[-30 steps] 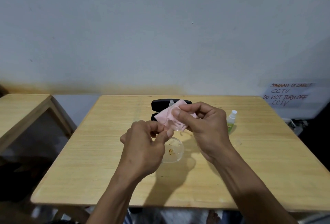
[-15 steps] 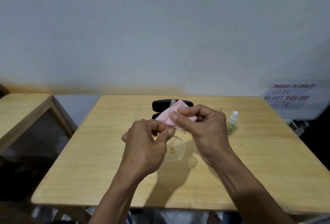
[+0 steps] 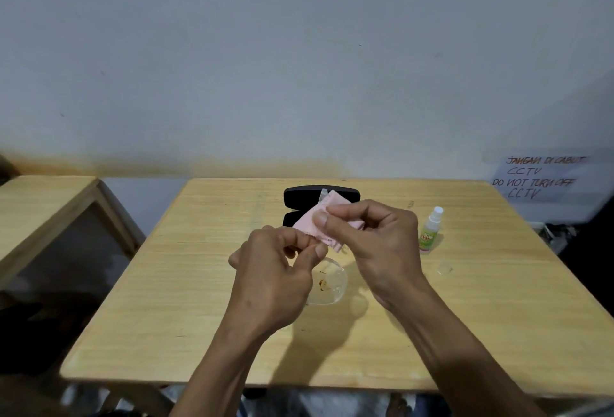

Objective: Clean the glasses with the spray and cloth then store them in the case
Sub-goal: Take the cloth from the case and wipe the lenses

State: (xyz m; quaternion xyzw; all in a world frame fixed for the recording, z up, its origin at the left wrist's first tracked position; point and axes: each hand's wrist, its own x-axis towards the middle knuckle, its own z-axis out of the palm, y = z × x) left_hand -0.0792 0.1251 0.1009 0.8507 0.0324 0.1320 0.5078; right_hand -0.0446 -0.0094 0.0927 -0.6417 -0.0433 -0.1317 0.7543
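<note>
Over the middle of the wooden table [image 3: 172, 283] my left hand [image 3: 272, 277] holds the clear-framed glasses [image 3: 327, 285]; one lens with reddish smudges hangs below my fingers. My right hand [image 3: 375, 247] pinches a pink cloth [image 3: 310, 222] around the other lens, thumb pressed on the cloth. A clear temple tip pokes up above the cloth. Behind the hands lies the black case [image 3: 305, 195], open, partly hidden by the cloth. The small spray bottle [image 3: 431, 230], white nozzle and green label, stands upright to the right of my right hand.
A small clear cap [image 3: 444, 267] lies on the table right of my right wrist. A second wooden table [image 3: 40, 197] stands to the left across a gap. A handwritten paper notice [image 3: 538, 177] hangs on the wall at right.
My right hand's fingers have shifted slightly over the cloth on the lens; both hands stay together above the table. Case and bottle have not moved.
</note>
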